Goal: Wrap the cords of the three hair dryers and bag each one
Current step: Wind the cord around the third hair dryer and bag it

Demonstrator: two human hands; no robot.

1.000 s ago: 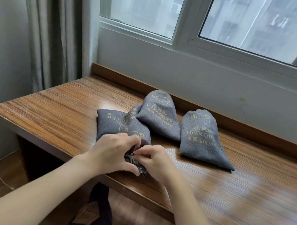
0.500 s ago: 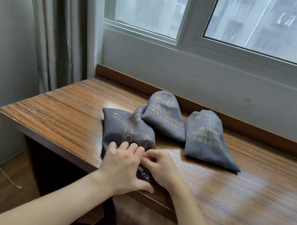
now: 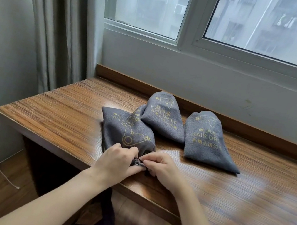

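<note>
Three grey fabric bags printed with gold "HAIR DRIER" lettering lie on a wooden table (image 3: 228, 193). The nearest bag (image 3: 121, 129) lies at the left with its gathered mouth toward me. My left hand (image 3: 116, 162) grips that bunched mouth. My right hand (image 3: 162, 170) pinches the dark drawstring right beside it. A second bag (image 3: 162, 116) lies behind, partly over the first. The third bag (image 3: 207, 141) lies to the right, apart from my hands. All bags look filled; the dryers themselves are hidden.
The table's front edge (image 3: 60, 146) runs just under my wrists. A raised wooden lip (image 3: 257, 132) backs the table below a window. A grey curtain (image 3: 59, 30) hangs at the left. A thin white cord (image 3: 5, 175) trails on the floor.
My hands have stayed at the nearest bag's mouth. The left hand's fingers went from flat over the bag to curled on the gathered mouth. My view shifted slightly left.
</note>
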